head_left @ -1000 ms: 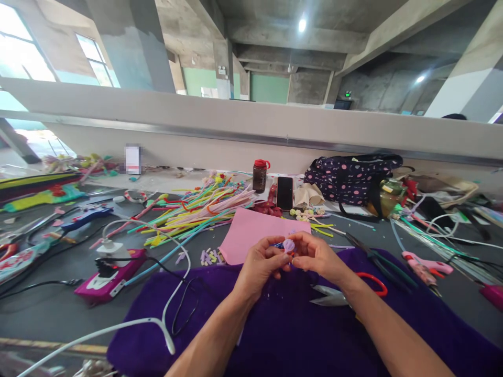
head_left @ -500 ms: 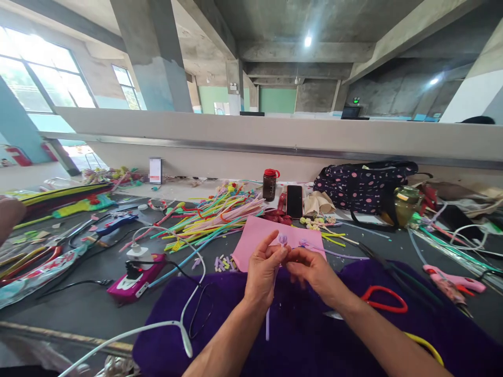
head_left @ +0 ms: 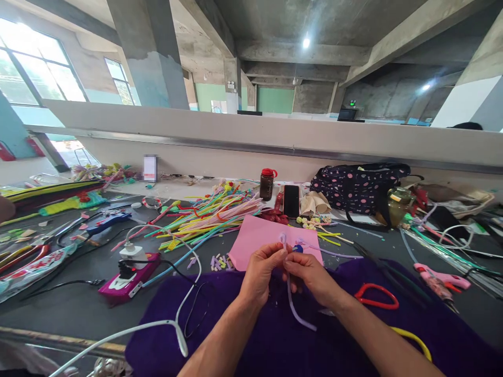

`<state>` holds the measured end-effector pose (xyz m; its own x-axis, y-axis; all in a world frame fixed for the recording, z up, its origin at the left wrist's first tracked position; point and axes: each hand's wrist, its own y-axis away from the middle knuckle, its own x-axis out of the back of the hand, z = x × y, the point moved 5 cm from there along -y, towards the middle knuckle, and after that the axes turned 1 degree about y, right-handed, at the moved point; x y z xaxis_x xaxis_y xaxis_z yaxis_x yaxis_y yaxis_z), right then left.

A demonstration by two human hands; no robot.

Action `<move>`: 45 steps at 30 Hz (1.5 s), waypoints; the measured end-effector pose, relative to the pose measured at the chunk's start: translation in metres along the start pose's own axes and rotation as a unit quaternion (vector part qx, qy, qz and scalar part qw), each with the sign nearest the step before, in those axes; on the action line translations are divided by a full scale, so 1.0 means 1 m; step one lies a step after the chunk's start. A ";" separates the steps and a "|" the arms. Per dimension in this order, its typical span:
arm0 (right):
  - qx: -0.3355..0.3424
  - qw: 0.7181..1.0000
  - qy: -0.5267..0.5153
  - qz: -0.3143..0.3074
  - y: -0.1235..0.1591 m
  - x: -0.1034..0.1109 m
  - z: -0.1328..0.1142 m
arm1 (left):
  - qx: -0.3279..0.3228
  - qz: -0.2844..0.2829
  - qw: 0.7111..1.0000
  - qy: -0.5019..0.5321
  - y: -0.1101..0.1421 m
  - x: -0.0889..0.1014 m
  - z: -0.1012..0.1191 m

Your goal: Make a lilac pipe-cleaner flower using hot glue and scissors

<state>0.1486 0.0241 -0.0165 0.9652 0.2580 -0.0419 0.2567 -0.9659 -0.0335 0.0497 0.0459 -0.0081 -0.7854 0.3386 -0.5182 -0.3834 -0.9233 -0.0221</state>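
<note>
My left hand (head_left: 260, 272) pinches a lavender pipe cleaner (head_left: 293, 306) between thumb and fingers. My right hand (head_left: 312, 269) is closed on the same stem, with its fingertips touching those of the left. Above the fingers the pipe cleaner ends in a small curled loop; its tail hangs below and bends right over a purple cloth (head_left: 176, 303). A small blue item (head_left: 297, 248) shows at the right fingers; I cannot make out what it is. Behind the hands lies a pink sheet (head_left: 249, 238) with more lavender pieces on it.
Red-handled scissors (head_left: 377, 297) and a yellow handle (head_left: 414, 340) lie near my right forearm. A pink glue gun (head_left: 440, 280) rests farther right. Left are a magenta power strip (head_left: 129, 283), a white cable and bundled pipe cleaners (head_left: 212, 214). A bottle (head_left: 266, 186), phone (head_left: 291, 201) and bag (head_left: 361, 191) stand behind.
The right fingers have closed in against the left. The stem's tail has swung from hanging straight to curving right, and the blue item has come into sight. The view has shifted slightly.
</note>
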 end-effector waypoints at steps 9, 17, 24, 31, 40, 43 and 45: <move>-0.013 0.993 0.108 -0.047 0.006 -0.002 0.001 | 0.009 0.017 0.999 -0.027 -0.003 0.004 -0.004; 0.034 0.931 0.350 0.097 0.011 0.077 -0.036 | 0.053 0.016 0.998 0.012 -0.006 0.008 0.001; 0.005 0.844 0.523 0.120 0.005 0.098 -0.027 | 0.076 0.010 0.997 0.029 -0.006 0.007 0.000; -0.046 0.852 0.508 0.120 -0.013 0.082 0.010 | 0.068 0.000 0.997 0.039 -0.004 0.004 0.001; 0.012 0.926 0.321 0.199 0.005 0.110 -0.020 | -0.001 0.010 0.998 0.063 -0.002 0.008 0.015; 0.100 0.947 0.179 0.246 0.014 0.107 -0.037 | 0.039 0.015 0.997 0.070 -0.002 0.008 0.011; 0.143 0.959 0.066 0.237 0.018 0.099 -0.043 | 0.057 0.014 0.996 0.066 -0.003 0.008 0.008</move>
<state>0.2505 0.0313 0.0220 0.9729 -0.2313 0.0064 -0.2175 -0.9238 -0.3152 0.0404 0.0532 -0.0055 -0.7290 0.2785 -0.6253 -0.4207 -0.9029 0.0883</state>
